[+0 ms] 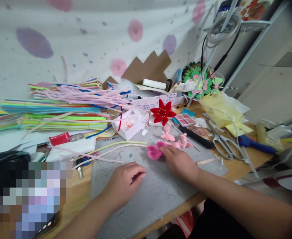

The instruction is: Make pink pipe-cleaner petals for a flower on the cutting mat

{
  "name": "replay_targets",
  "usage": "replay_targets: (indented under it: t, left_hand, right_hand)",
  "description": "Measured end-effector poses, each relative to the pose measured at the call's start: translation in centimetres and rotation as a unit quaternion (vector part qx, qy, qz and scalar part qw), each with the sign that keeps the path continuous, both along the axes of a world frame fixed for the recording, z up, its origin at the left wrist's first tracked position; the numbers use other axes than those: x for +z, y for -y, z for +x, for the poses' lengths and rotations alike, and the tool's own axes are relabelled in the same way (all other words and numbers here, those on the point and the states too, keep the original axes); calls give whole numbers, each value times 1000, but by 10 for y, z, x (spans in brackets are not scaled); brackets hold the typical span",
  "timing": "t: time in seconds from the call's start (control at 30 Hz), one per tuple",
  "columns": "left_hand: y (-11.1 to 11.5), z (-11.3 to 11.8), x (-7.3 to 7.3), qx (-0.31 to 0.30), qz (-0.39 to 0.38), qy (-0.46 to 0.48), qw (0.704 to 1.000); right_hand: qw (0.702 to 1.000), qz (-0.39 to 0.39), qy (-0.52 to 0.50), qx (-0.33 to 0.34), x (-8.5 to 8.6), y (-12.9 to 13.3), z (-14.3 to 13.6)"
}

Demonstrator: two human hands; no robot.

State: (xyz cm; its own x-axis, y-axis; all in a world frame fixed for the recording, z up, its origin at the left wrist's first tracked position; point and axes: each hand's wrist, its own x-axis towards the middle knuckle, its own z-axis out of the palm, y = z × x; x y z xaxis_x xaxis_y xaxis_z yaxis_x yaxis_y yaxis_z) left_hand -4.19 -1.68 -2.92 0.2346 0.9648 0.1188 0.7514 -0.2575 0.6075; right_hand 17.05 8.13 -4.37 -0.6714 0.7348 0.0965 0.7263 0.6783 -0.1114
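My right hand [179, 162] pinches a bright pink fuzzy petal piece [154, 151] between thumb and fingers, just above the grey cutting mat [126, 212]. Its far end is hidden by my fingers. Lower and to the left, my left hand [127, 182] is over the mat with its fingers curled in; nothing shows in them. Pale pink fuzzy petal pieces [168, 136] lie just beyond my right hand. A pale yellow pipe cleaner [122, 143] and a pale pink pipe cleaner [98, 158] stretch across the mat's left part.
Bundles of coloured pipe cleaners [66, 119] are heaped at back left. Beyond the mat are a white box [133, 124] and a red fuzzy flower [162, 113]. Scissors [225, 146], a black pen-like tool [195, 136] and a blue-handled tool [255, 144] lie right. A wooden stick [205, 161] rests nearby.
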Motion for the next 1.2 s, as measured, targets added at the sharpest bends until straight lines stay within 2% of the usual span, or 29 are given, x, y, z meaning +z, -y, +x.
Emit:
replay_targets:
  t: [0.13, 0.23, 0.37, 0.47, 0.53, 0.63, 0.77, 0.87, 1.03, 1.2]
  left_hand:
    - [4, 2, 4, -9, -6, 17, 1000]
    - [4, 3, 6, -17, -5, 18, 1000]
    - [3, 1, 6, -18, 1, -1, 1000]
    - [4, -1, 6, -10, 14, 1, 1000]
    - [4, -3, 5, -4, 21, 20, 1000]
    - [2, -6, 1, 15, 27, 49, 998]
    - [-6, -5, -2, 46, 67, -18, 997]
    - [-11, 5, 3, 56, 82, -68, 993]
    - [-10, 26, 14, 42, 24, -100, 994]
    - [4, 34, 24, 50, 22, -84, 995]
  right_hand:
    - [995, 29, -80, -49, 14, -24, -15]
    - [994, 60, -62, -65, 22, -41, -33]
    - [994, 110, 4, -26, 31, -49, -40]
    - [990, 131, -38, 31, 40, -38, -24]
    - [988, 118, -70, 70, 43, -26, -9]
    - [988, 78, -89, 102, 39, -8, 11]
    - [988, 15, -71, 137, 24, 0, 19]
    - [985, 33, -65, 158, 21, -15, 7]
    - [983, 58, -14, 173, 22, -52, -26]
    - [979, 53, -25, 198, 19, -61, -34]
